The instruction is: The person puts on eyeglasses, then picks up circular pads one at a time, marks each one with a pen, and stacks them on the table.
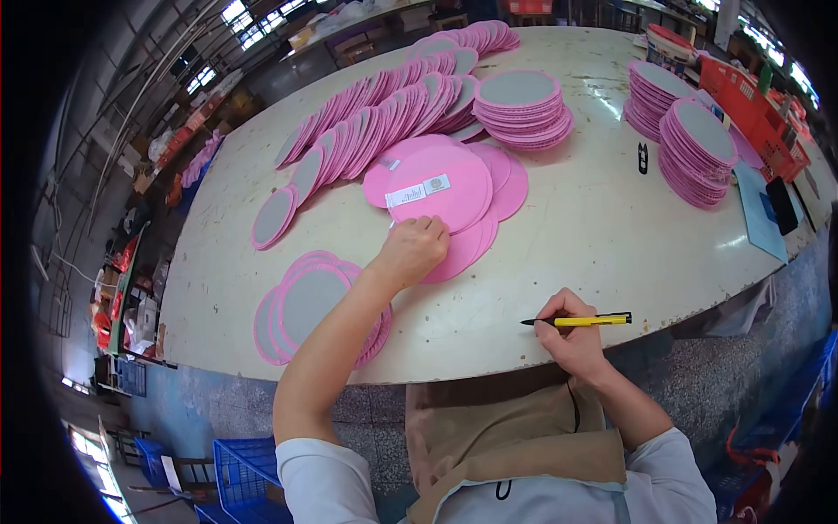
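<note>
The left hand (417,249) is touching the near edge of the top pink disc (441,188) with curled fingers, but I cannot tell if they are pinching it. This disc is lying on its loose pile, ahead and to the left of the right hand (572,341), which is holding one yellow pen (598,320) nearly crosswise, its tip pointing left. Three upright grey-topped stacks (519,92) are standing beyond, one centrally and two at right; the leaning discs (371,131) are overlapping too much for counting.

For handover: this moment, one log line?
left hand touching labelled pink disc | right hand holding yellow-and-black pen | beyond: grey-faced, pink-rimmed disc stack
</note>
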Demonstrator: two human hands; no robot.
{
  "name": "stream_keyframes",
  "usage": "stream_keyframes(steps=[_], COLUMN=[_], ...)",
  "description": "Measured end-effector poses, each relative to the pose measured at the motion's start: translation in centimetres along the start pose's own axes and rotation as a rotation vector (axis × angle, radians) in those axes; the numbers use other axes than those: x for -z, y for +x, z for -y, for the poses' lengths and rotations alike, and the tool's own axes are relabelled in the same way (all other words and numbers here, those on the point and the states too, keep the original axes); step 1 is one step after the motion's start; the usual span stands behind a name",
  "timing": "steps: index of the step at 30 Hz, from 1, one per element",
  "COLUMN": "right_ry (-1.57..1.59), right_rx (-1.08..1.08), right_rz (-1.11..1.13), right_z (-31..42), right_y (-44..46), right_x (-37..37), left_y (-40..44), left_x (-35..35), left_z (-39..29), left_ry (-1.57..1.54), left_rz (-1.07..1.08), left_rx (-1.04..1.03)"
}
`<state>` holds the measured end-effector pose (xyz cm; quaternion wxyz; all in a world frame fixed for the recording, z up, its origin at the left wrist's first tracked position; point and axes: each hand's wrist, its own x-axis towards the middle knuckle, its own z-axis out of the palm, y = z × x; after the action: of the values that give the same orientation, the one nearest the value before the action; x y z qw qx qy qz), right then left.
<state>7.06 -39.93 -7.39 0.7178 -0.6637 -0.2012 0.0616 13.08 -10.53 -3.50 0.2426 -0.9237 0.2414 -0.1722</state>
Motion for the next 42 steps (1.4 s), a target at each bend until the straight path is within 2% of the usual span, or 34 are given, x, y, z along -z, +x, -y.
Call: stream_keyframes(steps=[4, 8, 19, 23, 24, 28, 29, 33, 34, 38, 42], right_ry=[0.008, -0.03, -0.019, 0.127, 0.121, 0.237, 0.231, -0.155, -0.161, -0.164, -0.199], right_rx=[0.028, -0.035, 0.029, 0.132, 0.116, 0.379, 0.354, 0.284, 0.268, -0.025, -0.038], right_rz=[-0.011, 0.025, -0.011, 0.011, 0.017, 0.049, 0.058, 0.068, 0.068, 0.137, 0.135], right_z=[0.1, 0.4, 0.2, -0.6, -0.4, 1.8, 2.2, 3.5, 3.3, 1.6, 1.4], right_y=[0.2, 0.1, 0.3, -0.1, -0.3, -0.6, -0.6, -0.1, -0.1, 0.0, 0.2], right_x=[0.1, 0.3, 0.1, 0.5, 0.5, -0.2, -0.4, -1.2, -1.4, -2.4, -2.4], left_y=[-0.3, -1.2, -3.1, -3.6, -3.6, -2.9, -3.0, -3.2, -3.3, -3.4, -3.5], left_x=[0.8, 3.2, 9.4, 12.9, 13.6, 14.7, 14.1, 10.4, 9.9, 8.5, 7.9], left_z=[0.3, 1.0, 0.1, -1.2, -1.5, -2.6, -3.1, -5.5, -6.1, -7.5, -7.6], left_ry=[-0.021, -0.09, -0.113, -0.627, -0.638, -1.203, -1.22, -1.483, -1.498, -1.464, -1.532], left_rz=[-0.191, -0.54, -0.675, -0.585, -0.578, -0.203, -0.19, 0.299, 0.309, 0.431, 0.462], left_rx=[0.005, 0.042, 0.021, 0.389, 0.402, 0.667, 0.686, 0.511, 0.511, 0.469, 0.502])
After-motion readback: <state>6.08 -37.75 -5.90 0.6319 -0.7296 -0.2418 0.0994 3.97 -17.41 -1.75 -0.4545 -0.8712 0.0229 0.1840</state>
